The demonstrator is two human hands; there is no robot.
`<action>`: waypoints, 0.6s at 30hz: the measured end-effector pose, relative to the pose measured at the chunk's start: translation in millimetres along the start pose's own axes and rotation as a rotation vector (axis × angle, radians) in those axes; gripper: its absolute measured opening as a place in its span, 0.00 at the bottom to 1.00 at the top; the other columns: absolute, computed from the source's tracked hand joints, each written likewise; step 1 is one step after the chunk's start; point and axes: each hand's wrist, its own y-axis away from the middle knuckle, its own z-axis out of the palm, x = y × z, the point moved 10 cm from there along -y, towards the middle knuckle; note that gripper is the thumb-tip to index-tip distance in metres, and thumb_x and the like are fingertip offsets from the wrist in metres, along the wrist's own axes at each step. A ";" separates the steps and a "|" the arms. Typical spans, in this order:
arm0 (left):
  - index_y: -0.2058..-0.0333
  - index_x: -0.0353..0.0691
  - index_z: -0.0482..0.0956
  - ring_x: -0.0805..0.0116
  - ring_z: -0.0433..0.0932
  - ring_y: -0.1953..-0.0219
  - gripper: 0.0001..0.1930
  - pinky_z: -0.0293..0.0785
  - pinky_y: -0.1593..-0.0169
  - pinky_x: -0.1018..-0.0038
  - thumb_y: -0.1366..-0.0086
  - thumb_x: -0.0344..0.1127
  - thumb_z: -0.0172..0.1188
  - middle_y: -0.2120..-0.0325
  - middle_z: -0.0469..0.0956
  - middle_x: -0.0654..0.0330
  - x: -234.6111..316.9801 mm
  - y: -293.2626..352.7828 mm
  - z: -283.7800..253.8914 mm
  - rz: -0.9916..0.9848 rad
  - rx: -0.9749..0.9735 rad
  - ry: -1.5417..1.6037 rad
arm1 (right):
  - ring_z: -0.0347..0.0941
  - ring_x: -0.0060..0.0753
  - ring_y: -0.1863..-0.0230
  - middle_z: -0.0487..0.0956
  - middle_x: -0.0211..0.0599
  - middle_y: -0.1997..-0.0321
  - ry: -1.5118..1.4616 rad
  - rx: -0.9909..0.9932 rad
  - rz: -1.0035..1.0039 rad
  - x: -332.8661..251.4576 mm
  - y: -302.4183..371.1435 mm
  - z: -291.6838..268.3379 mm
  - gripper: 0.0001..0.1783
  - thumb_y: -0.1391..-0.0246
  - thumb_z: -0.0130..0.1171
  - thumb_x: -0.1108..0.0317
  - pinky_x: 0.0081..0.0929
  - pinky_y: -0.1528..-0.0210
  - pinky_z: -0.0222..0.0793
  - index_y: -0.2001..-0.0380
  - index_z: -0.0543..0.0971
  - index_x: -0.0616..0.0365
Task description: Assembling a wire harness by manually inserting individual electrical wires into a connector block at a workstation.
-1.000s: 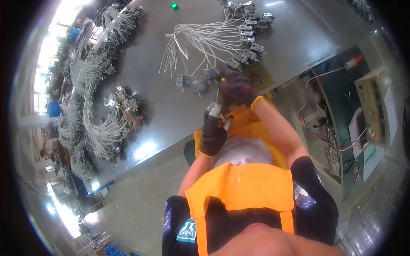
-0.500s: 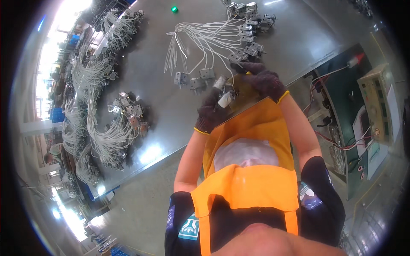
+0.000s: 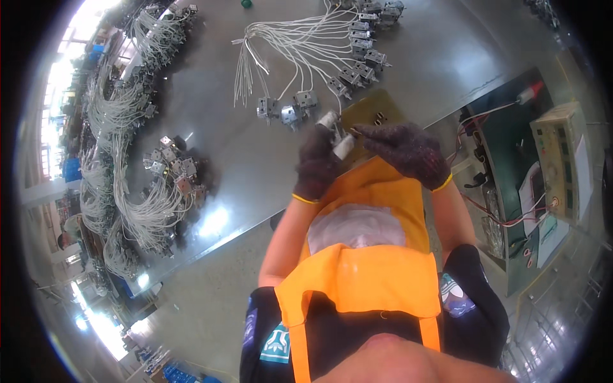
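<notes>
My left hand (image 3: 317,165), in a dark knitted glove, is closed around a small metal part with white cylindrical pieces (image 3: 343,147). A white cable runs up from it to the cable bundle (image 3: 287,35). My right hand (image 3: 405,152), gloved alike, reaches toward this part with thumb and fingers pressed together. Something tiny and yellowish shows at its fingertips; I cannot make out what it is. Under both hands lies an amber sheet (image 3: 367,108) at the table edge, with several small dark pieces (image 3: 380,119) on it.
Several metal units (image 3: 361,45) on white cables curve across the metal table (image 3: 440,51); others (image 3: 290,115) lie beside my left hand. More cabled units (image 3: 172,163) are heaped at the left. A control box (image 3: 560,159) with wires stands at the right. A green object (image 3: 246,3) is at the top edge.
My right hand has drawn back from the row of metal units toward the part in my left hand, uncovering the small dark pieces. The view has shifted slightly.
</notes>
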 end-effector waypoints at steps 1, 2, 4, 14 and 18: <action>0.42 0.36 0.68 0.59 0.79 0.53 0.29 0.74 0.50 0.67 0.40 0.34 0.67 0.54 0.78 0.51 1.9 -0.1 10.8 -0.006 -0.006 0.005 | 0.78 0.51 0.56 0.81 0.48 0.56 0.042 0.041 -0.076 -5.4 2.6 -2.8 0.22 0.40 0.56 0.57 0.38 0.52 0.73 0.43 0.76 0.49; 0.42 0.37 0.69 0.56 0.79 0.55 0.29 0.74 0.52 0.65 0.41 0.34 0.67 0.56 0.77 0.51 11.4 -0.4 14.9 0.046 0.047 -0.190 | 0.79 0.47 0.57 0.82 0.46 0.57 0.085 0.083 -0.154 -12.1 6.2 -5.2 0.21 0.40 0.58 0.60 0.34 0.53 0.74 0.45 0.77 0.52; 0.45 0.41 0.71 0.49 0.77 0.60 0.28 0.74 0.57 0.60 0.45 0.32 0.67 0.61 0.76 0.49 19.0 -1.4 19.3 0.098 0.073 -0.342 | 0.79 0.47 0.59 0.82 0.44 0.58 0.231 0.134 -0.211 -26.4 12.5 -4.2 0.19 0.41 0.58 0.61 0.35 0.55 0.74 0.48 0.79 0.52; 0.48 0.39 0.73 0.45 0.77 0.60 0.26 0.74 0.57 0.58 0.48 0.31 0.66 0.62 0.76 0.47 20.1 -10.0 29.8 0.194 0.064 -0.345 | 0.81 0.49 0.71 0.81 0.49 0.74 0.645 0.172 -0.247 -32.3 3.2 15.8 0.09 0.48 0.54 0.66 0.44 0.66 0.76 0.70 0.80 0.58; 0.47 0.38 0.72 0.45 0.77 0.59 0.27 0.74 0.56 0.59 0.47 0.32 0.67 0.61 0.76 0.46 18.6 -8.9 29.3 0.162 0.069 -0.392 | 0.75 0.47 0.66 0.77 0.45 0.72 0.644 0.147 -0.142 0.1 -3.1 37.3 0.07 0.44 0.52 0.69 0.41 0.62 0.71 0.64 0.77 0.55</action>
